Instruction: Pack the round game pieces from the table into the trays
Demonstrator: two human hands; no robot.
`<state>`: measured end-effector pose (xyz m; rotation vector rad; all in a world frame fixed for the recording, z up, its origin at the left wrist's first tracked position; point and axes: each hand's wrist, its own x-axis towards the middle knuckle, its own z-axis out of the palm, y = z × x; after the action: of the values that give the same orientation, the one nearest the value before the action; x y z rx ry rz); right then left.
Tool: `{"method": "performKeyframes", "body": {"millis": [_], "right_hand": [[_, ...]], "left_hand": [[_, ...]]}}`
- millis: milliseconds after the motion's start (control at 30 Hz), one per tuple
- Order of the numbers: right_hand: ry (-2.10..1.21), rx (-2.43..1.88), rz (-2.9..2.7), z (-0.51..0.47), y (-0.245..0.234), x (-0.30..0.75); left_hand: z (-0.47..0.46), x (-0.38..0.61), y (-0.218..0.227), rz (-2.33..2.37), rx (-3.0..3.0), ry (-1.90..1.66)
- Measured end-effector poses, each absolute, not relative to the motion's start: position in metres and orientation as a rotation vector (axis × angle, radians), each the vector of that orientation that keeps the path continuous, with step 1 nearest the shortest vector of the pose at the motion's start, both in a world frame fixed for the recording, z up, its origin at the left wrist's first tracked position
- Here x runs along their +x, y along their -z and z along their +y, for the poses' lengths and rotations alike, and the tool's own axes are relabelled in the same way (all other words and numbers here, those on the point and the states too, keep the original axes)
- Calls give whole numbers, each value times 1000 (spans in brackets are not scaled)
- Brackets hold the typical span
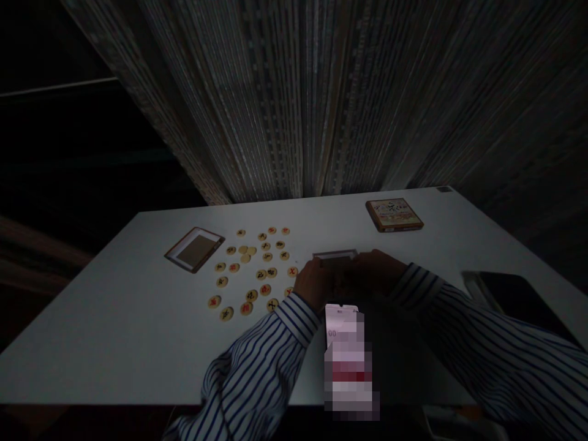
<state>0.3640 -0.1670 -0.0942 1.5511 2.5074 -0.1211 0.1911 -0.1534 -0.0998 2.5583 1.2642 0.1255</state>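
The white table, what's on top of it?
On the white table I see Chinese chess pieces, a wood-edged tray, a printed box and a dark flat object. The hands hold a pale-rimmed tray; they and the striped sleeves cover whatever lies beneath.

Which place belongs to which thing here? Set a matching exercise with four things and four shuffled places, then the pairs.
1. Round cream pieces with red or black characters
2. Flat brown-edged box with a pale printed top
3. Rectangular pale-rimmed object
4. Phone with a lit pale screen

A. Nearest the picture's bottom edge
B. Between the left hand and right hand
C. Scattered over the white table
D. Rightward, toward the table's far edge

Pairs: 1-C, 2-D, 3-B, 4-A
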Motion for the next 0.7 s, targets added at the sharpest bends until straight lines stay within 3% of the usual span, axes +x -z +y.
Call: {"method": "performKeyframes", "body": {"millis": [433, 700], "right_hand": [[107, 1548, 2477, -171, 87, 359], [14, 1763, 2648, -175, 82, 374]], "left_hand": [[-152, 191, 105, 1262, 2580, -163], [-166, 165, 84, 1349, 2545, -297]]}}
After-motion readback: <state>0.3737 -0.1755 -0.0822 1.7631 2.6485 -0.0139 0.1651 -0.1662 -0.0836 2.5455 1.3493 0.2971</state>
